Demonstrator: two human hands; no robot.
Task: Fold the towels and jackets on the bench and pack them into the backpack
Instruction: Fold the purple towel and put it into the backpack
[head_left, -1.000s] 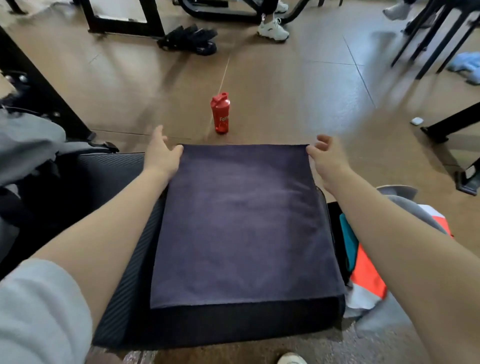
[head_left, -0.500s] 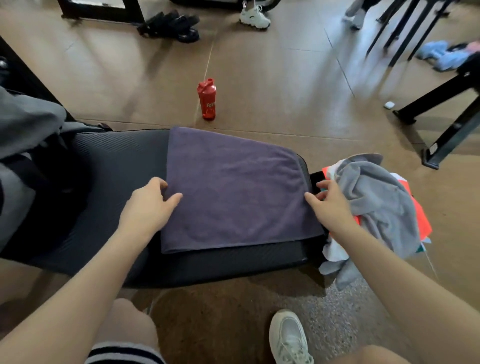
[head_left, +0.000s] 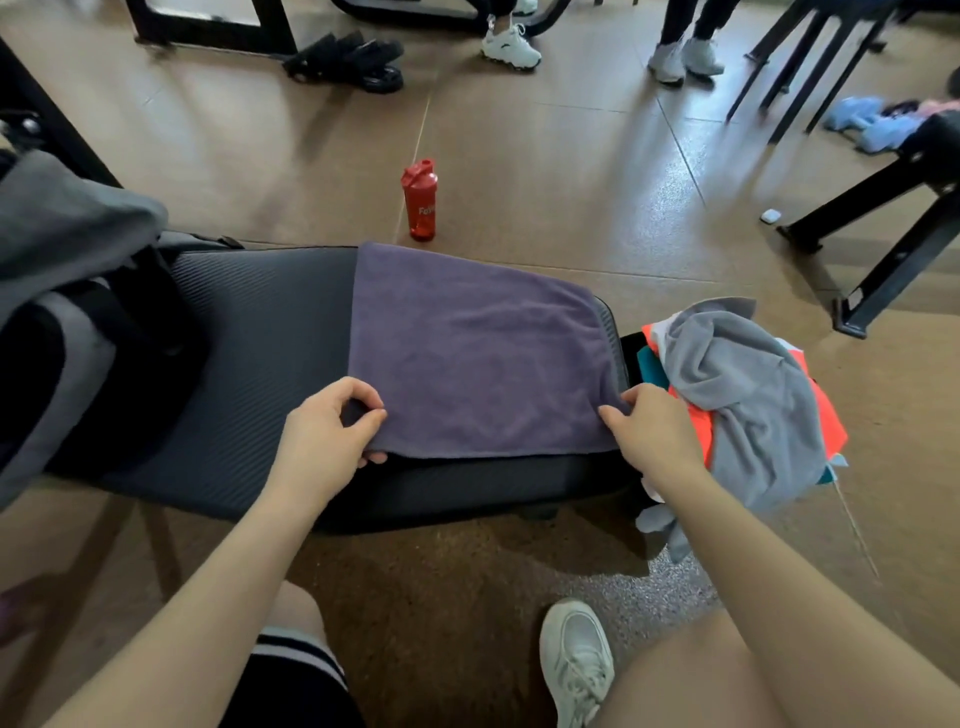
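Note:
A purple towel lies flat on the black padded bench, over its right half. My left hand pinches the towel's near left corner between thumb and fingers. My right hand grips the near right corner at the bench's end. A grey and black backpack sits on the bench's left end. To the right of the bench lies a heap of clothes with a grey jacket on top of orange and teal fabric.
A red bottle stands on the brown floor just beyond the bench. Black frame legs stand at the right, black sandals and other people's feet farther back. My own white shoe is below the bench.
Both hands came back from the towel's far corners to its near edge and now pinch the near corners. The view pulled back, showing more of the bench and clothes heap.

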